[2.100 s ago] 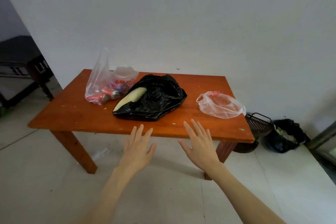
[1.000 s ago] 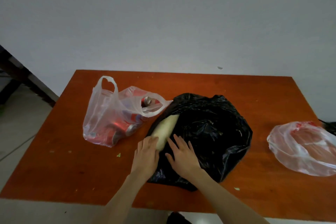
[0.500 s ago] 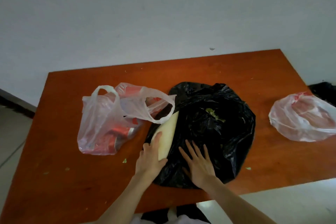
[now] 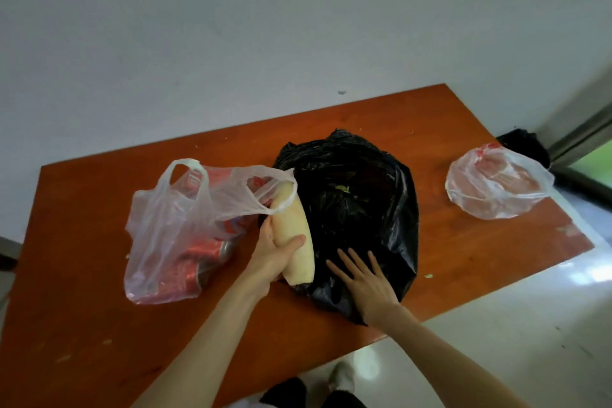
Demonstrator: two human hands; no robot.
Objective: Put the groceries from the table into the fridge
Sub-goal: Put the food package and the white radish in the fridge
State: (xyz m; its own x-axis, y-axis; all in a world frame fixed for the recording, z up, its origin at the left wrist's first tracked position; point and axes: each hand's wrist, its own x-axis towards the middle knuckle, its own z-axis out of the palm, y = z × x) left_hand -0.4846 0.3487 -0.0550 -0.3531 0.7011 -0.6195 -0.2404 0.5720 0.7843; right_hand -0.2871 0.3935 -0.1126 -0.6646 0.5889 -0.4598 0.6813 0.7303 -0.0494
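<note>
A long pale white radish (image 4: 298, 232) sticks out of the left side of a black plastic bag (image 4: 357, 209) on the orange wooden table (image 4: 82, 325). My left hand (image 4: 275, 250) is wrapped around the radish's middle, thumb on top. My right hand (image 4: 364, 281) lies flat, fingers spread, on the near part of the black bag. A clear plastic bag with red cans (image 4: 178, 232) sits just left of the radish; one of its handles drapes over the radish's far end. A little green shows inside the black bag.
A second clear bag with something reddish (image 4: 496, 182) lies near the table's right end. Behind it a black bag (image 4: 525, 146) sits on the floor by a door frame. A white wall runs along the table's far edge. The pale tiled floor lies to the right.
I have stepped up to the table. My left hand has closed around the radish and drawn it partly out of the black bag. My right hand stays flat on the bag.
</note>
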